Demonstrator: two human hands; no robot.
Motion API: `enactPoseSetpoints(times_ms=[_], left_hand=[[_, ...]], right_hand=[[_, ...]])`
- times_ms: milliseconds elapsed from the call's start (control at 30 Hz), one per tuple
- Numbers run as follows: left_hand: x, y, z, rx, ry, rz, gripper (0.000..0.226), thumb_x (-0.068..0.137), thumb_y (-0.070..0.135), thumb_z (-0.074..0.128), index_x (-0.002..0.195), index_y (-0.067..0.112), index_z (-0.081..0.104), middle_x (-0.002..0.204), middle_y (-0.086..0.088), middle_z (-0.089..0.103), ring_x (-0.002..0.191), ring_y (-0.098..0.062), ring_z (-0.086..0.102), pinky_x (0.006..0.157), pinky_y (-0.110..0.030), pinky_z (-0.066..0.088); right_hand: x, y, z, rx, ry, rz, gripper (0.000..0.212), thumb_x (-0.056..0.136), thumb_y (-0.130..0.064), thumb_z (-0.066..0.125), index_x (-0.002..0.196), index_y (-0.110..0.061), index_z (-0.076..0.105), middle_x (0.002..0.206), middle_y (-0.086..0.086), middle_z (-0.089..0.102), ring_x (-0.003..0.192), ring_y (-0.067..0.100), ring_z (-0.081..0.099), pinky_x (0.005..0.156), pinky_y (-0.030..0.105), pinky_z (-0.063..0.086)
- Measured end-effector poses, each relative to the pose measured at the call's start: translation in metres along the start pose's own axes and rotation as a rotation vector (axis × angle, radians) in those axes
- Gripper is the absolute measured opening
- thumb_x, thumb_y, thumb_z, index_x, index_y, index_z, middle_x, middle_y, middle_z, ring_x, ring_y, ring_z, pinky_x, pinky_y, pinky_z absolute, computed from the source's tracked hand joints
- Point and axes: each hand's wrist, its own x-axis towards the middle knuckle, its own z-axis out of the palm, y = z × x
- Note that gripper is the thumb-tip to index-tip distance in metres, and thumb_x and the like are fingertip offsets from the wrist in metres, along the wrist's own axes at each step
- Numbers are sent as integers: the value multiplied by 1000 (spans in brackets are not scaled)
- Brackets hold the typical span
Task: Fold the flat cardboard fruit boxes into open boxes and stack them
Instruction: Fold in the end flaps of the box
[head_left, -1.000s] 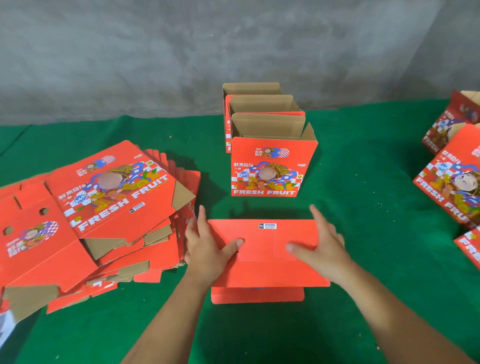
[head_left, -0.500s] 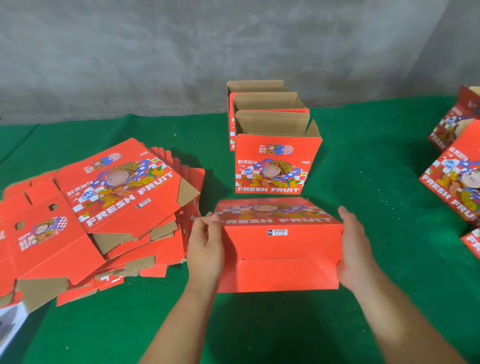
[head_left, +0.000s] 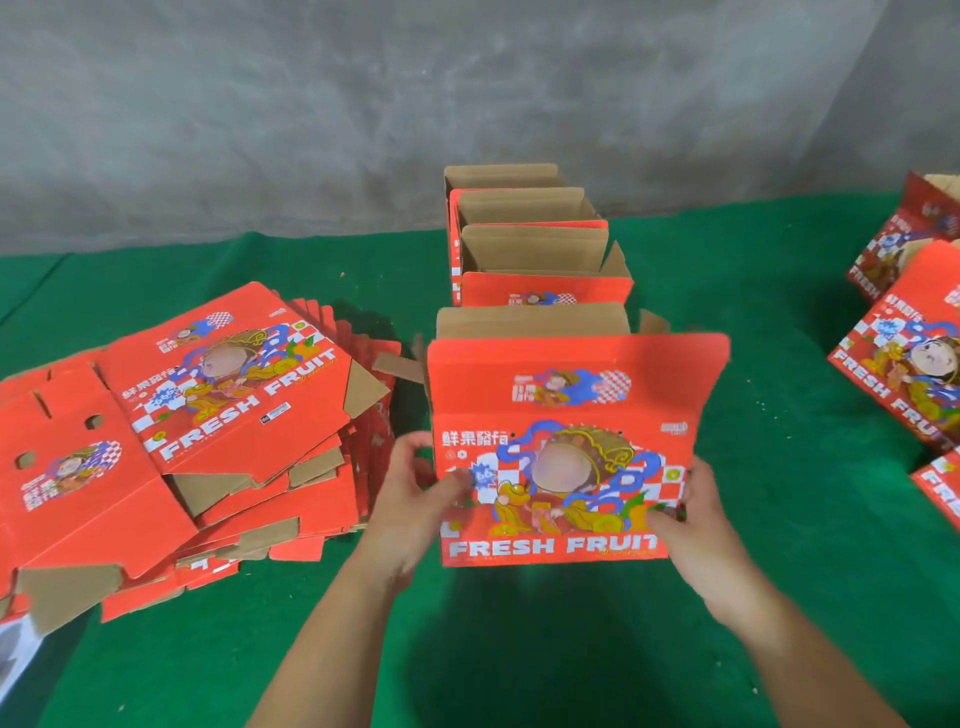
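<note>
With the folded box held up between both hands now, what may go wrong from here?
1. The held box is gripped only at its side edges by the left hand and right hand; it could slip or fold back.
2. Its raised top flaps could knock the row of finished boxes just behind.
3. The pile of flat boxes lies fanned and uneven, so it may slide.

Flat boxes (head_left: 218, 415) lie left, folded boxes (head_left: 530, 234) behind the held box (head_left: 566, 452)
</note>
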Motion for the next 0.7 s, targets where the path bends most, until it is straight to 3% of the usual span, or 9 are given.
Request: enactPoseSetpoints(times_ms=[67, 167, 233, 300, 400, 467, 500, 600, 700], left_hand=[[6, -8, 3, 145, -4, 22, 37, 85, 5, 77, 111, 19, 55, 110, -19, 66, 83, -10, 73, 63, -20, 56], [17, -14, 2, 288, -75, 16, 35, 85, 11, 81, 109, 23, 58, 120, -8, 63, 102, -14, 69, 76, -28, 60], [27, -15, 3, 354, -61, 63, 33, 85, 14, 83, 105, 25, 59, 115, -2, 68, 102, -16, 69, 82, -34, 61], [41, -15, 5, 467, 3, 93, 35, 84, 17, 84, 103, 28, 58, 108, 0, 70, 100, -20, 68, 84, -39, 59], [65, -13, 6, 576, 76, 98, 39, 81, 20, 84, 100, 32, 52, 78, 12, 65, 70, -11, 62, 66, -27, 52], [84, -10, 9, 665, 93, 97, 39, 82, 31, 80, 108, 35, 51, 77, 11, 66, 67, -12, 64, 62, -32, 51], [93, -8, 11, 678, 75, 81, 40, 82, 36, 76, 114, 37, 51, 83, 12, 69, 73, -13, 68, 66, -34, 54], [127, -3, 27, 428, 37, -30, 40, 86, 30, 77, 121, 28, 57, 99, 5, 76, 80, -14, 69, 79, -40, 58], [162, 1, 40, 258, 90, -100, 31, 93, 23, 74, 120, 15, 60, 93, 4, 77, 71, -1, 72, 64, -18, 54]], right_hand=[[6, -3, 6, -166, 160, 10, 63, 86, 1, 66, 133, -37, 49, 121, 6, 55, 107, 29, 63, 91, 41, 53], [21, -8, 5, -262, 291, 56, 56, 85, -14, 69, 133, -38, 52, 119, 7, 44, 109, 33, 54, 100, 45, 50], [31, -14, 3, -123, 234, 79, 49, 86, -11, 69, 129, -31, 57, 113, 10, 60, 99, 32, 67, 87, 42, 57], [44, -18, 1, 8, 179, 134, 36, 88, -9, 70, 118, -25, 60, 94, 6, 72, 75, 22, 73, 69, 34, 57], [68, -25, 0, -16, 130, 171, 19, 90, -9, 68, 105, -20, 63, 75, 2, 65, 62, 17, 59, 60, 28, 51], [86, -31, 2, -5, 77, 202, 16, 91, -6, 67, 104, -13, 67, 77, 4, 72, 76, 24, 67, 68, 28, 56], [96, -35, 3, 9, 50, 215, 20, 91, -5, 67, 110, -11, 67, 88, 7, 76, 88, 27, 72, 76, 29, 57], [130, -50, 14, 89, 20, 247, 27, 93, -1, 65, 116, -12, 59, 111, 12, 73, 103, 25, 70, 95, 35, 54], [167, -57, 25, 114, -28, 278, 23, 94, 1, 62, 101, -19, 52, 108, 10, 66, 99, 21, 64, 108, 49, 49]])
